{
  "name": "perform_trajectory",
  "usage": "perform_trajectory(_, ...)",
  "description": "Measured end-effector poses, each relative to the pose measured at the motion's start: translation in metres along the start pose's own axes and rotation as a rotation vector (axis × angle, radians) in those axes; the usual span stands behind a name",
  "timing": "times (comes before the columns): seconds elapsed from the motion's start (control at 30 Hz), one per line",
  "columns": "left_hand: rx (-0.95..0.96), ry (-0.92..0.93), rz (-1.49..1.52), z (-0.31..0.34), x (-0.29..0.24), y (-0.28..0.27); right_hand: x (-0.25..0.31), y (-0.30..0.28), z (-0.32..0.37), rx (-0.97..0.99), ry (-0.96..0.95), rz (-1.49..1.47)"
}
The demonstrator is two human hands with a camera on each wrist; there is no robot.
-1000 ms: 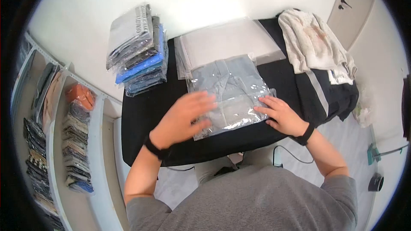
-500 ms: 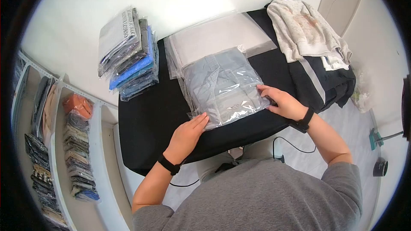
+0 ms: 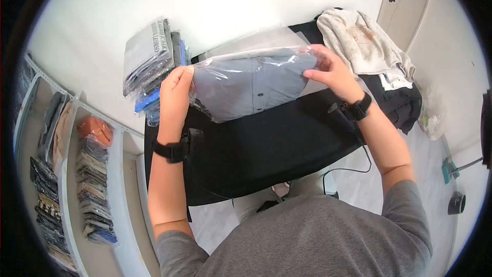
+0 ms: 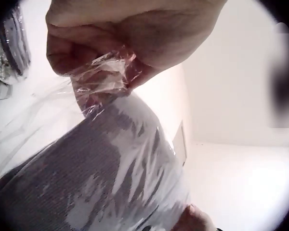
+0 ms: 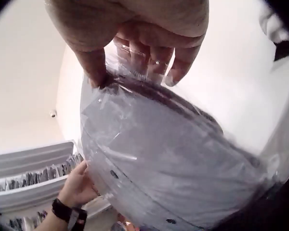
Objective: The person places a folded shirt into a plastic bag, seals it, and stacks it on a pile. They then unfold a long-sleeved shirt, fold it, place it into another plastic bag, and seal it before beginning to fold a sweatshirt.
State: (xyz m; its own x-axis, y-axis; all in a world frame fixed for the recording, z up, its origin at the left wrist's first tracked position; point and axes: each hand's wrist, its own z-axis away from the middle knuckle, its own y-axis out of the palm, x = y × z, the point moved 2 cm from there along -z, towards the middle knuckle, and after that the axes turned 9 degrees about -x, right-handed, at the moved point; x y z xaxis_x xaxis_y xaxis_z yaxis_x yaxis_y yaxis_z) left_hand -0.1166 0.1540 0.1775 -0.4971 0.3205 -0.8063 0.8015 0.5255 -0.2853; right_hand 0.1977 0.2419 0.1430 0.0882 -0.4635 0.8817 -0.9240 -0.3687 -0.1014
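Note:
A folded blue-grey buttoned shirt in a clear plastic bag is held up off the black-covered table, tilted so its buttoned face shows. My left hand grips the bag's upper left corner; the left wrist view shows the film bunched between its fingers. At the upper right corner my right hand holds the bag, thumb on the near face and fingers behind. In the right wrist view, dark buttons run along the shirt under the film.
Flat clear bags lie behind on the black table cover. A stack of bagged clothes stands at the back left. A light sweatshirt lies on dark fabric at the right. Shelves of bagged garments line the left.
The bagged shirt lay flat on the table, with both hands at its sides. It has been lifted and tilted up, the left hand now gripping its upper left corner.

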Motion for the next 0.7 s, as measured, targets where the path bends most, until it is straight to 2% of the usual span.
perform_trajectory(0.03, -0.041, -0.091, 0.097, -0.007, 0.012, -0.001, -0.024, -0.002, -0.008, -0.020, 0.099, 0.006)
perform_trajectory(0.1, -0.136, -0.237, 0.308, -0.009, 0.025, -0.002, -0.038, 0.002, -0.015, -0.041, 0.089, -0.023)
perform_trajectory(0.13, -0.137, -0.226, 0.306, -0.008, 0.042, -0.003, -0.039, 0.005, -0.019, -0.063, 0.089, -0.050)
perform_trajectory(0.17, -0.003, -0.164, 0.341, -0.008, 0.067, -0.003, -0.024, 0.018, -0.018, -0.149, 0.045, -0.200)
perform_trajectory(0.2, 0.133, -0.103, 0.372, -0.005, 0.078, -0.005, -0.027, 0.016, -0.020, -0.154, 0.037, -0.204)
perform_trajectory(0.23, 0.150, -0.135, 0.271, 0.013, 0.029, 0.004, -0.035, 0.014, -0.021, -0.098, 0.052, -0.130)
perform_trajectory(0.27, 0.154, -0.132, 0.270, 0.014, 0.034, 0.003, -0.046, 0.011, -0.021, -0.040, 0.070, -0.055)
perform_trajectory(0.33, 0.280, -0.245, 0.296, 0.014, 0.052, 0.006, -0.062, 0.007, -0.022, -0.006, 0.091, 0.023)
perform_trajectory(0.43, 0.211, -0.213, 0.306, 0.007, 0.058, 0.012, -0.052, 0.014, -0.021, -0.011, 0.108, 0.057)
perform_trajectory(0.5, 0.120, -0.160, 0.324, 0.004, 0.040, 0.015, -0.024, 0.016, -0.024, -0.133, 0.013, 0.265)
perform_trajectory(0.53, 0.120, -0.164, 0.327, 0.000, 0.031, 0.011, -0.017, 0.015, -0.026, -0.131, 0.017, 0.268)
perform_trajectory(0.6, 0.122, -0.158, 0.090, -0.005, 0.013, 0.001, -0.009, 0.012, -0.032, -0.144, 0.034, 0.164)
perform_trajectory(0.67, 0.167, -0.192, 0.156, -0.003, 0.007, -0.002, -0.008, 0.012, -0.033, -0.140, 0.066, 0.074)
perform_trajectory(0.7, 0.228, -0.283, 0.046, -0.002, 0.013, -0.005, -0.008, 0.011, -0.030, -0.066, 0.209, 0.133)
